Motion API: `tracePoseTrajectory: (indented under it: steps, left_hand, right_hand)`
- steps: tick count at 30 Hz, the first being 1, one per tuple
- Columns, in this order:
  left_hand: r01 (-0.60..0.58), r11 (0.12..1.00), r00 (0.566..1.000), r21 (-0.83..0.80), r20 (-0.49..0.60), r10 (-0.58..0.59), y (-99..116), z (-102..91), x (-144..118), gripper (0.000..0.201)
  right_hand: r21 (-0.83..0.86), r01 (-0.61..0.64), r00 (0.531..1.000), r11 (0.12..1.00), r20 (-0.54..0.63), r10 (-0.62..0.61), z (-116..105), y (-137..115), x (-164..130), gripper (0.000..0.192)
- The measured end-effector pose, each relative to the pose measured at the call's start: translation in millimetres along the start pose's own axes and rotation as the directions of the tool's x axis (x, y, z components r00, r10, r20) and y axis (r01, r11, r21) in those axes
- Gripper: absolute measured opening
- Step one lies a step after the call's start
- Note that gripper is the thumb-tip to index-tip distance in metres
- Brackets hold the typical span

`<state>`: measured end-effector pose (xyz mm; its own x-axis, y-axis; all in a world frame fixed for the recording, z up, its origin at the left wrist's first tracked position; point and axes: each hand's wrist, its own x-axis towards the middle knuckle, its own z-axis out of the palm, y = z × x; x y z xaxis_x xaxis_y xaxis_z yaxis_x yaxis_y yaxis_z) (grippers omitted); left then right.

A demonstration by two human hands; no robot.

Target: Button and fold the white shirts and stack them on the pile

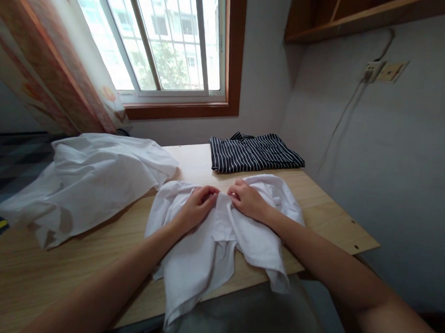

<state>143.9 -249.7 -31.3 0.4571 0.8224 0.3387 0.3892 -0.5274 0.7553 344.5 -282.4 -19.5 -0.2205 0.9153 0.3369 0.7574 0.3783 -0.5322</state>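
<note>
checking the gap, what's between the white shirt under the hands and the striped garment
Only bare table, in the head view; the shirt under both hands and the folded striped garment lie apart.

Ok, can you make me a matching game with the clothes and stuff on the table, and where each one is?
Things:
1. striped garment
2. loose white garment
3. white shirt
4. left hand

Places:
A. spread out on the table's left side
B. folded at the far edge, near the window
C. pinching the white shirt's middle, beside the right hand
D. under both hands, hanging over the table's near edge

Pairs: 1-B, 2-A, 3-D, 4-C
</note>
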Motion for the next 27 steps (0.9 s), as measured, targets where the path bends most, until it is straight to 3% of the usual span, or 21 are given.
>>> tracePoseTrajectory:
  steps: [4,9,14,20,27]
  left_hand:
    - [0.055,0.998,0.997,-0.04,-0.057,-0.057,1.8,0.7,-1.4,0.035]
    - [-0.114,0.993,0.993,0.034,0.002,0.114,14.5,-2.9,-1.8,0.034]
    - [-0.211,0.974,0.977,0.087,0.042,0.208,25.9,-4.5,-5.9,0.031]
    - [-0.04,0.999,0.999,0.004,-0.014,0.04,23.9,-2.8,-6.1,0.035]
    - [0.021,0.996,1.0,-0.083,-0.002,-0.021,18.9,-5.2,-3.2,0.034]
  right_hand:
    - [0.341,0.014,0.974,0.94,-0.216,0.065,-2.4,-0.4,1.3,0.018]
    - [0.667,-0.017,0.956,0.745,-0.209,0.208,4.2,-5.4,0.6,0.02]
    - [0.76,-0.036,0.949,0.649,-0.177,0.261,12.8,-3.7,-1.6,0.024]
    - [0.834,-0.069,0.961,0.547,-0.092,0.262,11.5,-4.9,-1.1,0.026]
    - [0.889,-0.118,0.957,0.442,-0.016,0.288,7.4,-10.0,-1.1,0.028]
